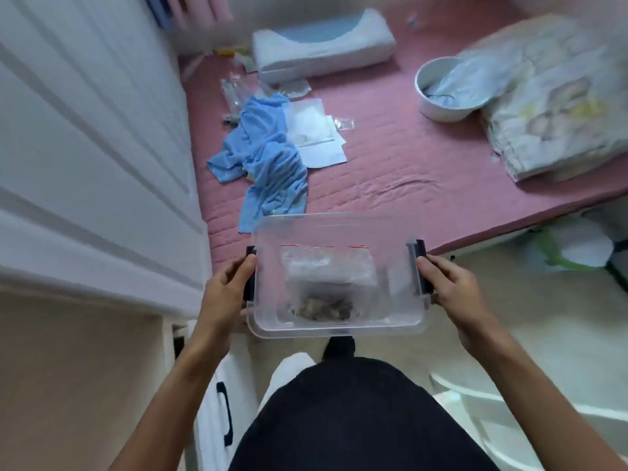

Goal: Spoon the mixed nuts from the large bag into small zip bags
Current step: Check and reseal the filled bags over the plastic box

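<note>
I carry a clear plastic box [268,300] with dark side clips in front of me, above the floor at the bed's near edge. My left hand [227,283] grips its left clip and my right hand [448,283] grips its right clip. Inside lies a zip bag [326,266] with a red seal line. Below it, mixed nuts [323,309] show through a clear bag. No spoon is visible.
A pink mattress [407,164] fills the far view, holding a blue cloth [268,164], clear packets and papers [312,130], a white bowl [441,93], a pillow [323,45] and a folded quilt [550,96]. A white panelled door [85,147] stands on the left.
</note>
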A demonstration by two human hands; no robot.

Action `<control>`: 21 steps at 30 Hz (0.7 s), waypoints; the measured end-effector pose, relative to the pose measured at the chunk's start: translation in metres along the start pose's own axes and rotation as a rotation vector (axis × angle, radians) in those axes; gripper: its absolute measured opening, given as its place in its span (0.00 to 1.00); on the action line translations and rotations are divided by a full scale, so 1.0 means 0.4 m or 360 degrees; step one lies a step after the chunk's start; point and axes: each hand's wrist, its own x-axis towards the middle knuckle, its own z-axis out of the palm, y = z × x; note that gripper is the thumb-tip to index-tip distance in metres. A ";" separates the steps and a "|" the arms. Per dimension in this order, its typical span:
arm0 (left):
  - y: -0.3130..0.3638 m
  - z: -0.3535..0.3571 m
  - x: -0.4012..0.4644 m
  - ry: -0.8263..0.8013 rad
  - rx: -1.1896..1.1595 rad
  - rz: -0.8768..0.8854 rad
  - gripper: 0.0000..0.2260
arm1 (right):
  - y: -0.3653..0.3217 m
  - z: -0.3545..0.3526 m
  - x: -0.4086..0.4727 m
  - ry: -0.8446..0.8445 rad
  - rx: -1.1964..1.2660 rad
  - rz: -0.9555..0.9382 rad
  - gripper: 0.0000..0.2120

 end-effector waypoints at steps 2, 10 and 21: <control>0.054 0.111 0.071 -0.0140 0.0090 0.0032 0.06 | -0.003 -0.066 0.023 0.0160 0.0094 0.0019 0.08; 0.241 0.567 0.211 -0.0772 0.0475 0.0116 0.07 | -0.013 -0.289 0.021 0.0816 0.0446 0.0098 0.09; 0.324 1.148 0.267 -0.1593 0.0768 0.0186 0.08 | -0.010 -0.497 0.037 0.1595 0.0651 0.0332 0.09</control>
